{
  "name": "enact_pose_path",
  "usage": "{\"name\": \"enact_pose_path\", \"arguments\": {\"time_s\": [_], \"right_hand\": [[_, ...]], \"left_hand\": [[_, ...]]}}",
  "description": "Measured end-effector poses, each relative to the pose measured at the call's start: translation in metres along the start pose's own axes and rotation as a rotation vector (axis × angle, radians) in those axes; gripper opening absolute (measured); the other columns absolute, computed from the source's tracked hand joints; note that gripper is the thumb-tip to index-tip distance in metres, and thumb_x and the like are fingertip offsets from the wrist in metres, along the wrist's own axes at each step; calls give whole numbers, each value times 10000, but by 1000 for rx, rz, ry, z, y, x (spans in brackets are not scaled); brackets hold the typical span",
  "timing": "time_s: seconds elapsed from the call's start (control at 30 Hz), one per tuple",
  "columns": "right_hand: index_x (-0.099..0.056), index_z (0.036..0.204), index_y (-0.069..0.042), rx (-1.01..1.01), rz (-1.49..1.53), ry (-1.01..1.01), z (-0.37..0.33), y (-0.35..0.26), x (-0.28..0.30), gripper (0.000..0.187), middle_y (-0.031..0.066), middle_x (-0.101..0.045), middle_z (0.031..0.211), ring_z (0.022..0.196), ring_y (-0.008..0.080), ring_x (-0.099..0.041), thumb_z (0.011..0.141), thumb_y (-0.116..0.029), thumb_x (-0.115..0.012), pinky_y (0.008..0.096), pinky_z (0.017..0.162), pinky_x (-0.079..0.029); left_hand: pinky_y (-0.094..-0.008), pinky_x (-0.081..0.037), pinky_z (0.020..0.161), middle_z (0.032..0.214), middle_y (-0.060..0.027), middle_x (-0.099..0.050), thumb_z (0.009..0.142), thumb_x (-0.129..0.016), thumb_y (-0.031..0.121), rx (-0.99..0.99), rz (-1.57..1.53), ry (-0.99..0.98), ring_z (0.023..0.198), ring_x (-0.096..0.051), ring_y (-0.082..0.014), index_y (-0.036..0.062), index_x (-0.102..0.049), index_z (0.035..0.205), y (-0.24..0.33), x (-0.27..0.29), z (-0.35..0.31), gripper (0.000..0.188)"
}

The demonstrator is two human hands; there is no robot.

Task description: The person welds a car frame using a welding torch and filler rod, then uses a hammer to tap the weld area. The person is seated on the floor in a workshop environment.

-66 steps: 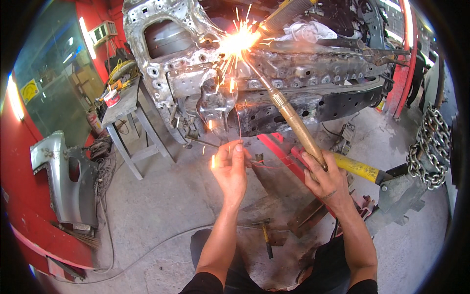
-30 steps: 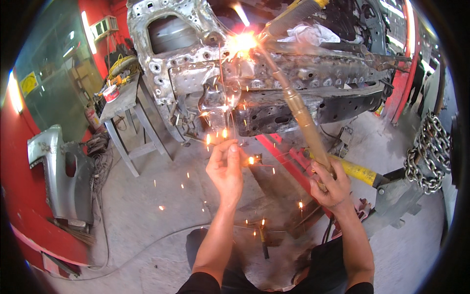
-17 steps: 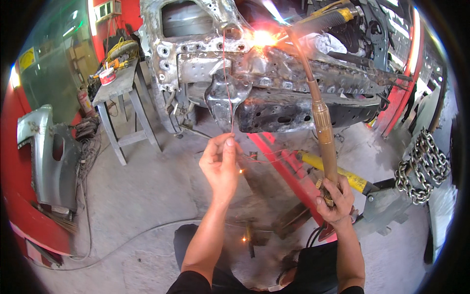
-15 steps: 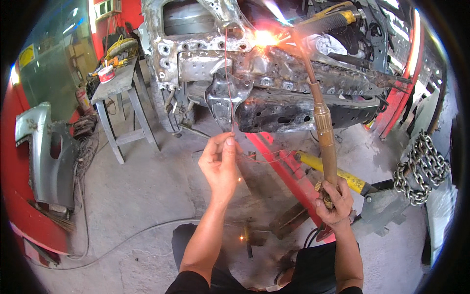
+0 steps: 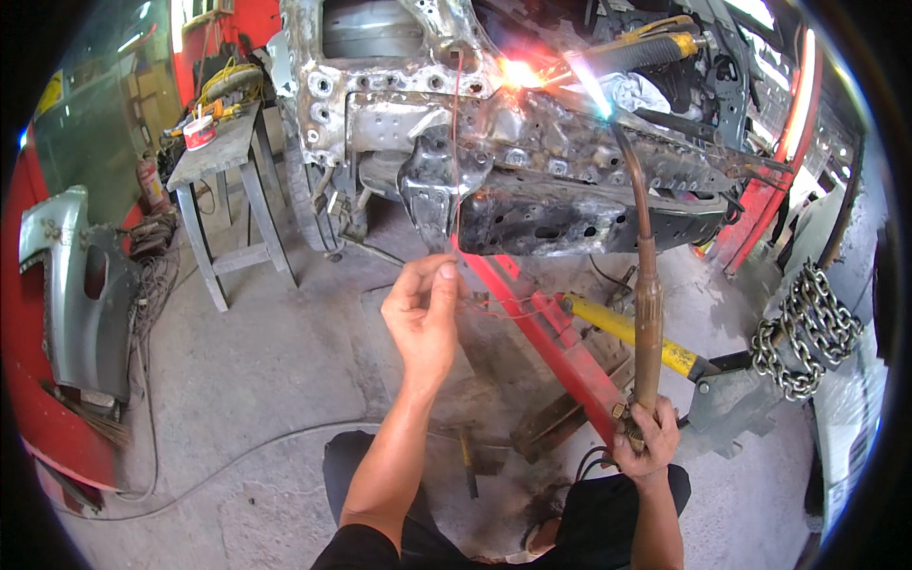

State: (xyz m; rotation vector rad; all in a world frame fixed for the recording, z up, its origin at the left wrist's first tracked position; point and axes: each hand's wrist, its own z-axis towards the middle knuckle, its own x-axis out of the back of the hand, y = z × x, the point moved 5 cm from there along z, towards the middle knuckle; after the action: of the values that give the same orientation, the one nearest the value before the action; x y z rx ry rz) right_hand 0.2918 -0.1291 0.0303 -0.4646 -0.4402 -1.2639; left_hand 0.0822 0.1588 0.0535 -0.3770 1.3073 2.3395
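My left hand [image 5: 423,318] pinches the lower end of a thin, reddish filler rod [image 5: 458,142], which stands nearly upright before the car body frame [image 5: 394,133]. My right hand [image 5: 650,439] is closed around the valve end of a brass-coloured gas torch [image 5: 648,313]. From its bent tip a bright white-blue flame [image 5: 591,85] points up and to the left. A patch of metal [image 5: 521,74] on the frame glows orange-white, left of the flame. The rod's upper end is beside the frame's bare metal, left of the glow; whether it touches cannot be told.
A grey work stand [image 5: 223,157] holds a small tub [image 5: 199,133]. Car panels [image 5: 81,304] lean at the left. A red beam [image 5: 541,342] and yellow cylinder [image 5: 632,334] lie below the frame. Chain [image 5: 807,332] hangs right. A hose [image 5: 256,461] crosses the floor.
The torch tip has moved right and down, away from the glowing patch. Falling sparks near my left arm are gone. My left hand still holds the rod.
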Motion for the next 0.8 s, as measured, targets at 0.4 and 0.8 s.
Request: {"name": "enact_pose_path", "arguments": {"time_s": [0.4, 0.8], "right_hand": [[-673, 1248, -91, -117, 31, -96, -47, -11, -9, 493, 230, -667, 1061, 857, 350, -694, 761, -104, -752, 401, 738, -572], [-695, 1227, -87, -126, -19, -148, -52, -11, -23, 560, 226, -667, 1121, 870, 332, -707, 678, -54, -798, 393, 734, -588]], "left_hand": [[-219, -407, 501, 739, -40, -687, 1042, -685, 190, 53, -49, 10, 589, -553, -58, -13, -706, 1041, -3, -5, -3, 204], [-212, -398, 470, 720, -36, -682, 1031, -697, 189, 44, -104, 80, 555, -541, -52, -7, -716, 1013, 2, 8, 7, 198]]}}
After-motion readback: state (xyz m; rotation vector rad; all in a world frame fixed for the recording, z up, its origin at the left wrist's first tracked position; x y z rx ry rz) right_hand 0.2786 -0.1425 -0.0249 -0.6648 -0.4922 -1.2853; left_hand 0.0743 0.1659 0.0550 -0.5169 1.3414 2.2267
